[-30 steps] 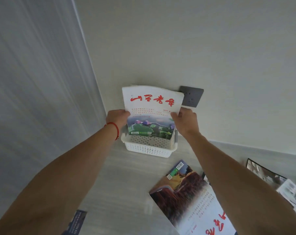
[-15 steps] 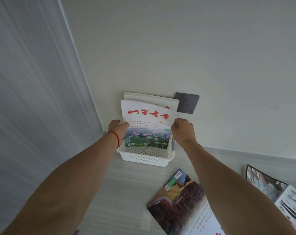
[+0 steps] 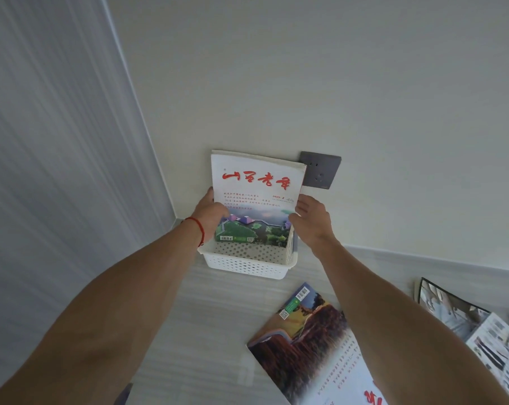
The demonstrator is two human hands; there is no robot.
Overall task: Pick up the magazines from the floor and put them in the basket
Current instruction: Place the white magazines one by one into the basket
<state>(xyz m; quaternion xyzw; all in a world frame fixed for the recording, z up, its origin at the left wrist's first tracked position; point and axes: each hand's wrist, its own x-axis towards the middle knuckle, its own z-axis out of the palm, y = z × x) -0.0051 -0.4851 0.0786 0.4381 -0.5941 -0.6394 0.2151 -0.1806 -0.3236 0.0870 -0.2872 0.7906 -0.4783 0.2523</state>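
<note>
A white perforated basket [image 3: 247, 266] sits on the floor against the wall. A white magazine with red characters and a green landscape [image 3: 256, 200] stands upright in it, in front of other magazines whose top edges show behind it. My left hand [image 3: 210, 219], with a red string on the wrist, grips the magazine's left edge. My right hand [image 3: 313, 222] is at the right edge, fingers spread, thumb just touching the cover. Another magazine with a brown landscape cover [image 3: 308, 343] lies on the floor under my right forearm.
A grey wall socket [image 3: 320, 171] is just behind the basket on the right. A pale curtain [image 3: 57, 171] fills the left side. More open magazines [image 3: 478, 331] lie on the floor at the right. A dark magazine corner [image 3: 124, 394] shows at the bottom.
The magazine has gone down into the basket and now stands against the ones behind it. My right hand has loosened from its edge; my left hand still holds on.
</note>
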